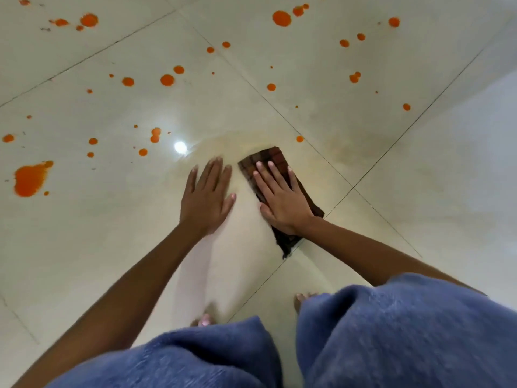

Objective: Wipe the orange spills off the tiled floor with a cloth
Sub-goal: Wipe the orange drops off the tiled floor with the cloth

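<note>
A folded dark brown checked cloth (272, 161) lies flat on the pale tiled floor (321, 88). My right hand (282, 197) presses down on it with fingers spread flat. My left hand (208, 197) rests palm-down on the bare tile just left of the cloth, holding nothing. Several orange drops dot the floor ahead and to the left. A large orange spill (29, 179) sits far left, and a big round drop (281, 18) lies at the top. One small drop (300, 139) sits just beyond the cloth. A faint yellowish smear surrounds the cloth.
My knees in blue fabric (391, 331) fill the bottom of the view, with bare toes (302, 299) showing on the tile. Dark grout lines (391, 141) cross the floor diagonally. A bright light reflection (180, 147) shines on the tile beyond my left hand.
</note>
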